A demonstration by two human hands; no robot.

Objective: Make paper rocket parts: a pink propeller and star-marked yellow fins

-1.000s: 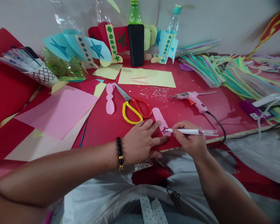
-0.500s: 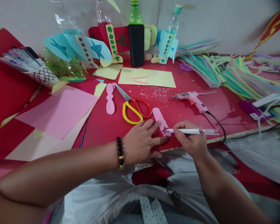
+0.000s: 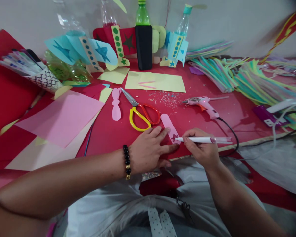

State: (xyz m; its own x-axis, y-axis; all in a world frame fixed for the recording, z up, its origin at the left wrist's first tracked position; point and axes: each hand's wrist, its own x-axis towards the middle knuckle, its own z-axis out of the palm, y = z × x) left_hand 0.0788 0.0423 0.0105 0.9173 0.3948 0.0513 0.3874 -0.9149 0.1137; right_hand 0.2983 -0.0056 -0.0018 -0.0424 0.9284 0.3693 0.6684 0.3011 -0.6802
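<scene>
Under the spread fingertips of my left hand (image 3: 151, 149) lies a pink paper strip (image 3: 168, 123), pressed flat at the table's front edge. A dark star is drawn at its near end. My right hand (image 3: 203, 148) pinches a white marker pen (image 3: 199, 139), its tip on the star and its clear end pointing right. Scissors (image 3: 140, 113) with one red and one yellow handle lie just beyond my left hand, blades partly apart. Left of them rests a pink paper cutout (image 3: 116, 107) with rounded lobes.
A pink glue gun (image 3: 204, 104) with a black cord lies to the right, near paper scraps. Decorated bottles, a black box (image 3: 144, 47) and colourful strips (image 3: 212, 72) line the back. At left are pink paper (image 3: 64, 118) and a pen holder (image 3: 45, 80).
The marker tip has shifted slightly on the star, and the star looks a little more filled. My left hand stays in place on the strip.
</scene>
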